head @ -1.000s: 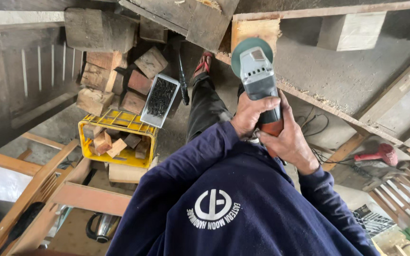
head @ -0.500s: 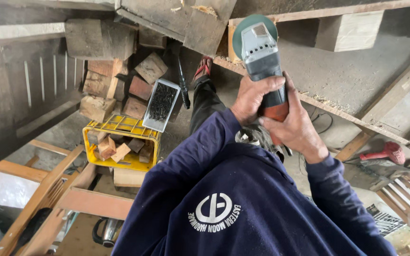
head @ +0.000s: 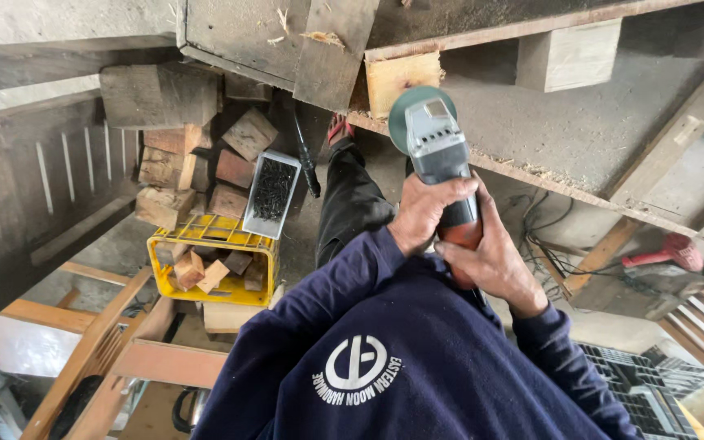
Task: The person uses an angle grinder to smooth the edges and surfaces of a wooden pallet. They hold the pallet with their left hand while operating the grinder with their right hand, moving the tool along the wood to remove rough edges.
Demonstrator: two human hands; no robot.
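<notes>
Big timber bench (head: 580, 138) fills the top of the view from twelve to three o'clock, its grey top dusted with sawdust and a pale wooden block (head: 568, 53) sitting on it at one o'clock. Below centre, the person's navy sweatshirt (head: 417, 367) takes up six o'clock, a white round emblem on it. Over at nine to ten o'clock, a heap of wood offcuts (head: 185, 138) is piled against the wall, and just beneath it a yellow crate (head: 213, 285) holds more small blocks. Resting on the crate's top edge and leaning on the heap is an open box of dark screws (head: 270, 194), tilted. Dead centre, the angle grinder (head: 436, 155) is up in both hands, its green disc guard pointing toward twelve o'clock, close to the bench edge and a pale plank end (head: 401, 77). The left hand (head: 425, 213) is wrapped over the grinder's grey body, fingers curled tight round it. The right hand (head: 495, 262) clasps the red rear handle from the four o'clock side, fingers closed on it. Far right at three o'clock, a red power tool (head: 666, 253) lies on boards, with black cables (head: 543, 244) looping near it. At eleven o'clock from the grinder, a red-trimmed shoe (head: 339, 128) shows at the end of a dark trouser leg.
</notes>
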